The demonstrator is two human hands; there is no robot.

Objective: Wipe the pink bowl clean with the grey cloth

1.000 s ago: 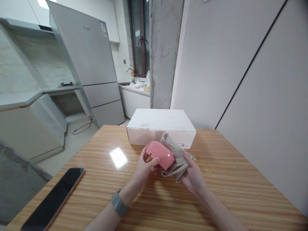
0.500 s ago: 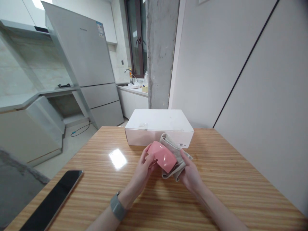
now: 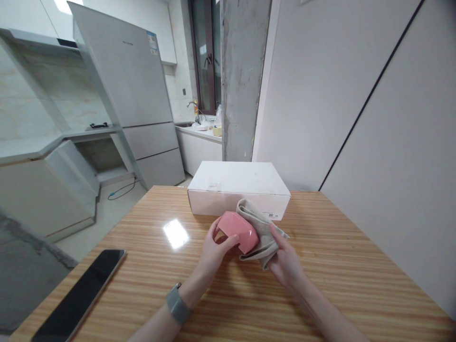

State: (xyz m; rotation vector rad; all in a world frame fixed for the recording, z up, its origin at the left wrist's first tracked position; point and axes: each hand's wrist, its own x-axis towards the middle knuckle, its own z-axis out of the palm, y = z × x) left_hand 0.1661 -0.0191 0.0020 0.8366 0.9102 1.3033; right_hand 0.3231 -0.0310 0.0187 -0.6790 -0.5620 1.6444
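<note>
Two items in hand | left hand (image 3: 215, 251) grips pink mug (image 3: 237, 232) (turned so its side meets the cloth) | right hand (image 3: 285, 262) clamps beige cloth (image 3: 262, 237) against it | counter (image 3: 338, 294) below, white box (image 3: 237, 178) just behind

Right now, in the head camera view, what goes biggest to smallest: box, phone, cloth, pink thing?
1. The box
2. The phone, though it lies nearer the camera, so its place is unsure
3. The cloth
4. The pink thing
</note>
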